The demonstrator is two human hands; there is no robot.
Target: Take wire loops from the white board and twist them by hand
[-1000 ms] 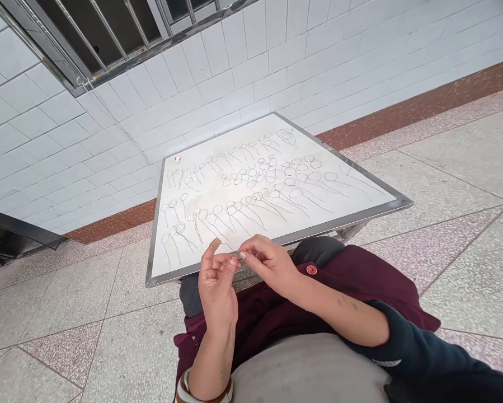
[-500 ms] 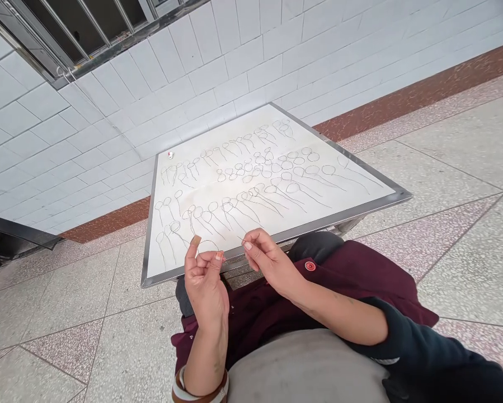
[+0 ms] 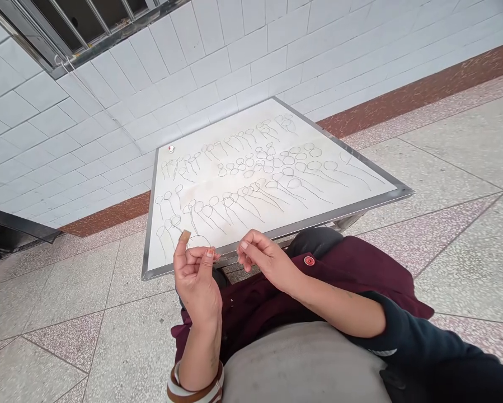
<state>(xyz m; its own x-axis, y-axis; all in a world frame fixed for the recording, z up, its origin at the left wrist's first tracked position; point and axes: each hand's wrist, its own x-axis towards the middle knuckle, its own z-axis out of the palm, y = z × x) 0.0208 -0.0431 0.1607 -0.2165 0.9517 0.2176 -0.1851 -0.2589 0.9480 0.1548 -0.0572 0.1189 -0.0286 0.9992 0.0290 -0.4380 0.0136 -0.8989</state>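
My left hand (image 3: 198,280) is closed in a pinch, thumb against the fingers, above the near edge of the white table (image 3: 243,131). A thin dark wire (image 3: 200,238) arcs up from that pinch. Tan tape (image 3: 185,235) wraps the tip of its raised finger. Just to the right, my right hand (image 3: 262,254) also has thumb and fingertips pressed together; whatever lies between them is too small to make out. The hands are a short gap apart. Many thin wire pieces (image 3: 295,183) lie in rows on the tabletop, most shaped as a loop with a long tail.
A metal rim (image 3: 339,211) edges the table. A small white-and-red item (image 3: 171,149) sits at its far left corner. Behind stands a white tiled wall (image 3: 217,61) with a barred window (image 3: 95,22). Maroon cloth (image 3: 360,268) covers my lap.
My left hand has moved slightly left, with the wire still at its fingertips. My right hand's fingers have curled in more, and the thin tip that showed there is out of sight.
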